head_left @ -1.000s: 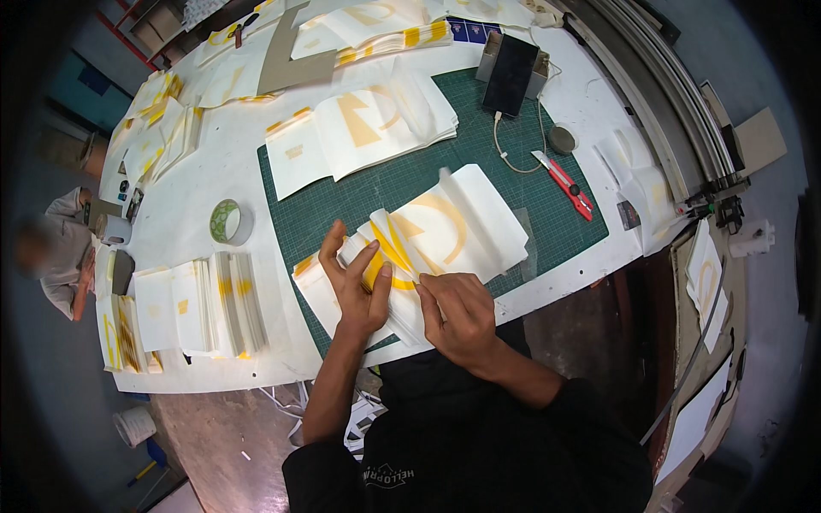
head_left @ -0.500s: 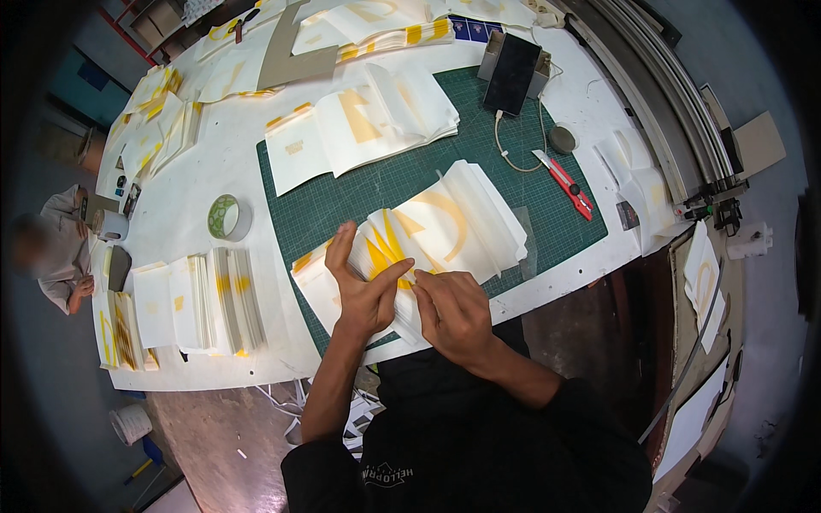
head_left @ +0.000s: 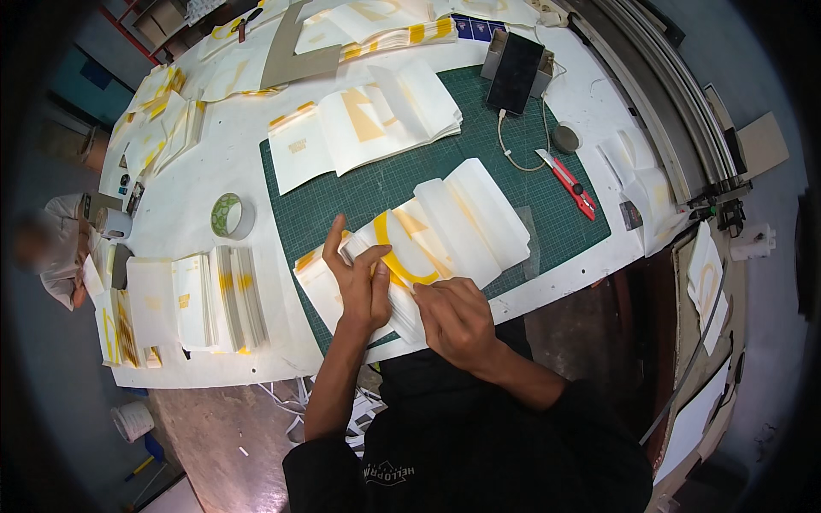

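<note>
A folded white paper sheet with yellow print (head_left: 466, 218) lies at a slant on the green cutting mat (head_left: 513, 184). My left hand (head_left: 355, 291) holds the sheet's left part, its thumb bent over the folds and its index finger pointing up. A bright yellow curved band shows on the turned panel between my hands. My right hand (head_left: 460, 323) pinches the sheet's near edge with fingers curled; its fingertips are partly hidden. Beyond my hands, a second set of folded printed sheets (head_left: 363, 124) lies on the mat.
A red utility knife (head_left: 566, 184) and a phone on a stand (head_left: 517, 75) with a cable are at the right. Left stand a roll with a green-patterned inside (head_left: 246, 218) and upright folded sheets (head_left: 195, 299). Another person (head_left: 64, 248) is at the far left.
The sheet's panel has turned over between my hands, so a broad yellow curve now shows. My right hand has shifted slightly; my left stays near the folds.
</note>
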Demonstrator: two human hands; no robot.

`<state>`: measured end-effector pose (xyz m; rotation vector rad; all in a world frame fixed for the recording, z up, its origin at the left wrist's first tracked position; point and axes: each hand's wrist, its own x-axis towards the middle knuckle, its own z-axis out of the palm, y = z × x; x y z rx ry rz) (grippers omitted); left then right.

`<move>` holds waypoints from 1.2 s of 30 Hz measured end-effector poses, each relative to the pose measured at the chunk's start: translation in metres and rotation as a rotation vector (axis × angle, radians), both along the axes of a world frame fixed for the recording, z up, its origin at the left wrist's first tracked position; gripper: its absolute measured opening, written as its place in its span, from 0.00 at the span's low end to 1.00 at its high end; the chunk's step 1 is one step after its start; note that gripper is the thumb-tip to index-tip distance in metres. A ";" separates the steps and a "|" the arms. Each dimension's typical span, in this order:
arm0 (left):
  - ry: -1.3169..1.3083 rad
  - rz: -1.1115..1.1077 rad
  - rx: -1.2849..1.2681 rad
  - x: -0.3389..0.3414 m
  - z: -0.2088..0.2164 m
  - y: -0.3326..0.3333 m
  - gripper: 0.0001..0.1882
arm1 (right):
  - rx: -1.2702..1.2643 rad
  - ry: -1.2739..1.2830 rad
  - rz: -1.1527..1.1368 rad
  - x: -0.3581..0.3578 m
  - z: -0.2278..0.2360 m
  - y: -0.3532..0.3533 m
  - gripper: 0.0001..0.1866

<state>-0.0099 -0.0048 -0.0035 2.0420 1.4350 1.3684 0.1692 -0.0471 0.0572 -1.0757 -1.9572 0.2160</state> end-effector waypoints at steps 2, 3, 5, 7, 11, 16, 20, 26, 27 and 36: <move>-0.019 -0.006 -0.004 -0.001 0.002 0.000 0.18 | 0.001 0.003 0.001 0.000 0.000 0.000 0.14; -0.031 -0.023 0.010 -0.002 0.003 0.000 0.18 | 0.001 0.004 0.000 -0.001 0.000 0.000 0.14; -0.057 -0.043 0.033 -0.001 0.007 0.001 0.19 | -0.022 0.028 0.006 -0.003 0.001 -0.001 0.14; -0.088 -0.052 0.051 0.002 0.014 0.001 0.20 | -0.059 0.066 0.030 -0.004 0.003 -0.002 0.15; -0.056 -0.024 -0.003 0.001 0.011 0.001 0.15 | -0.160 0.182 0.092 -0.001 0.002 -0.003 0.18; -0.088 -0.039 -0.023 -0.005 0.005 0.001 0.07 | -0.209 0.238 0.095 0.013 0.001 -0.009 0.21; -0.074 0.003 -0.029 -0.001 0.008 0.001 0.06 | 0.039 0.184 -0.293 0.055 0.002 -0.010 0.21; -0.093 0.003 -0.030 0.002 0.006 0.003 0.05 | -0.028 0.021 -0.536 0.092 -0.017 0.026 0.15; -0.089 0.005 -0.037 0.001 0.007 0.003 0.05 | -0.031 -0.006 -0.533 0.088 -0.019 0.025 0.14; -0.101 -0.020 -0.041 0.001 0.007 0.003 0.06 | -0.151 0.035 -0.113 0.069 -0.034 0.020 0.10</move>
